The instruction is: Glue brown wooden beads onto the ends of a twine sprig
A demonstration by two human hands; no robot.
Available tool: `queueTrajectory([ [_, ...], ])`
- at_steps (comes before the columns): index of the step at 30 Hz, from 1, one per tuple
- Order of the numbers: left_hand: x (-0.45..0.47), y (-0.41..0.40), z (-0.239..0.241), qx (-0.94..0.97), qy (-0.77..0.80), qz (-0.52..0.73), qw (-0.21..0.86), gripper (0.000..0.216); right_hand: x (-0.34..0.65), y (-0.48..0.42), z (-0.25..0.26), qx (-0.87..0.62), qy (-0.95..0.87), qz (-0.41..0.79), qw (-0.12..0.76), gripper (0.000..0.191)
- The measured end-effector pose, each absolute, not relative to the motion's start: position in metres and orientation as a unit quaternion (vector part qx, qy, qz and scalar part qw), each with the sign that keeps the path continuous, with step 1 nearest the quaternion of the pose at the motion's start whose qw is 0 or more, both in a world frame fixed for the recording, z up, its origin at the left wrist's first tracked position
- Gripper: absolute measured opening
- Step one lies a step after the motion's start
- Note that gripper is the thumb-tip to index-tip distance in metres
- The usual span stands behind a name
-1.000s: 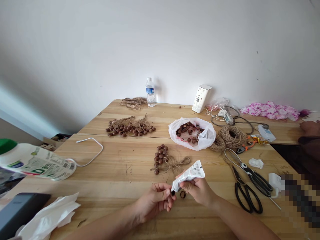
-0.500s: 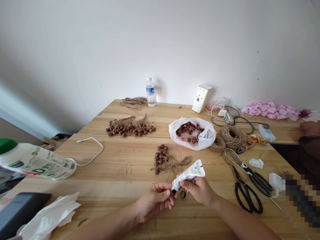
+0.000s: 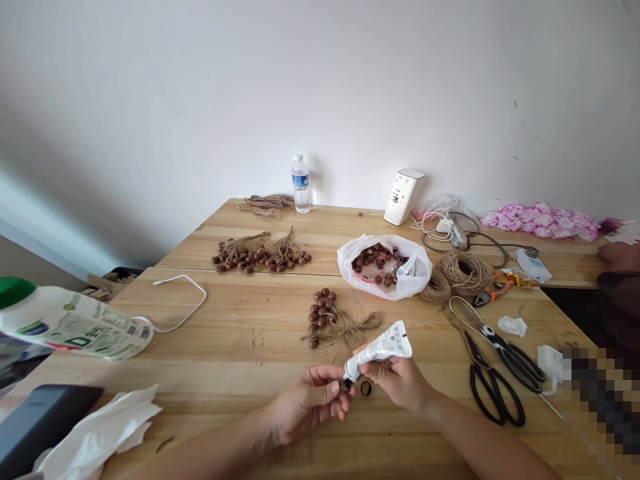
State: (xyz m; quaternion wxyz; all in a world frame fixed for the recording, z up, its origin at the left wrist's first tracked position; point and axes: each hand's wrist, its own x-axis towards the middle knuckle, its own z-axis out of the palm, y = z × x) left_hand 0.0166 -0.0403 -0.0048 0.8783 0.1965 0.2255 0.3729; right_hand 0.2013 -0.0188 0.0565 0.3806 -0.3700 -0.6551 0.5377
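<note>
Near the front of the table, my right hand (image 3: 397, 383) is closed around a white squeeze tube (image 3: 380, 348), tilted with its nozzle pointing down to the left. My left hand (image 3: 320, 399) pinches a small dark brown nutshell (image 3: 346, 385) right at the nozzle, partly hidden by the fingers. Just under the tube lies an open half nutshell (image 3: 366, 388). Beyond my hands, a bunch of brown nuts (image 3: 320, 313) lies beside jute strings (image 3: 353, 325) tied with a loop. Farther back, a white plastic bag (image 3: 345, 273) holds many loose nuts and shells.
Finished-looking nut bunches (image 3: 265, 257) lie at back left, near a water bottle (image 3: 301, 187). To the right are jute twine coils (image 3: 463, 272), pliers (image 3: 493, 290) and scissors (image 3: 497, 393). A large white bottle (image 3: 85, 320) leans in from the left. Another person's arm (image 3: 620, 257) shows at far right.
The tube has turned slightly in my right hand, so its printed letter shows more clearly. My left hand and the nutshell stay in place.
</note>
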Motion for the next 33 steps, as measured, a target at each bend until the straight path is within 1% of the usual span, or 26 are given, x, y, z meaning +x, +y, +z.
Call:
queueTrajectory([
  [8,0.016,-0.041,-0.003,0.196,0.223,0.374,0.879,0.017,0.202,-0.017,0.059,-0.375,-0.658,0.532,0.379,0.036],
  [23,0.016,-0.04,-0.004,0.196,0.214,0.383,0.877,0.019,0.205,-0.017,0.061,-0.367,-0.65,0.533,0.398,0.03],
  [25,0.015,-0.041,-0.004,0.198,0.213,0.383,0.876,0.019,0.209,-0.016,0.062,-0.378,-0.642,0.518,0.421,0.028],
  [27,0.015,-0.041,-0.004,0.198,0.211,0.384,0.877,0.019,0.219,-0.014,0.065,-0.383,-0.636,0.482,0.465,0.028],
  [31,0.016,-0.042,-0.004,0.199,0.202,0.388,0.877,0.019,0.255,-0.01,0.085,-0.327,-0.639,0.351,0.601,0.026],
  [33,0.015,-0.041,-0.002,0.2,0.2,0.388,0.877,0.019,0.275,-0.008,0.097,-0.346,-0.665,0.267,0.605,0.027],
])
